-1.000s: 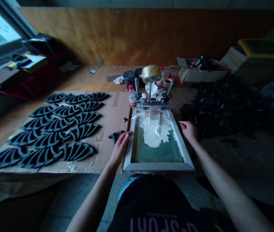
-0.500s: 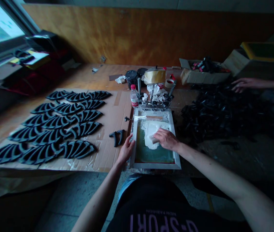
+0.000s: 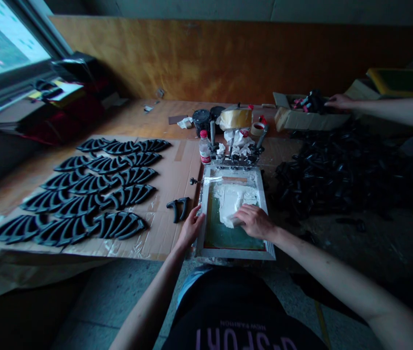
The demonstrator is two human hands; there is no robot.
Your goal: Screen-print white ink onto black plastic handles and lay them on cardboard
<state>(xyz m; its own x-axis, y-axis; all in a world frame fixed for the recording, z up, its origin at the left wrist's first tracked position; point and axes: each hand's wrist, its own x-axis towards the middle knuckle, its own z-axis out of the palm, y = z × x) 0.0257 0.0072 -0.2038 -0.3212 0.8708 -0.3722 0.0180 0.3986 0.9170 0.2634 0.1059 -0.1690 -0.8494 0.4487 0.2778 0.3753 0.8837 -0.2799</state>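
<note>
A metal-framed screen [image 3: 208, 238] lies flat in front of me, with thick white paste [image 3: 228, 199] spread over its upper middle. My right hand [image 3: 253, 221] is closed around a small flat scraper [image 3: 236, 222] whose edge touches the paste. Along the left side of the frame rests my left hand [image 3: 192, 224], fingers against the frame's edge; whether they grip it is hard to make out. Just left of that hand, two joined black curved parts [image 3: 178, 209] lie on the cardboard [image 3: 159, 238].
Rows of black curved parts [image 3: 115, 194] cover the cardboard at left. Behind the screen stand a red-capped bottle [image 3: 204, 148] and dark tubs [image 3: 201, 120]. At right, a black heap [image 3: 345, 170] lies before an open box [image 3: 301, 120], where another person's hand [image 3: 339, 102] reaches.
My right hand and the scraper have moved slightly toward me through the paste. The other person's hand has gone from above the black heap to the open box. The view has shifted slightly.
</note>
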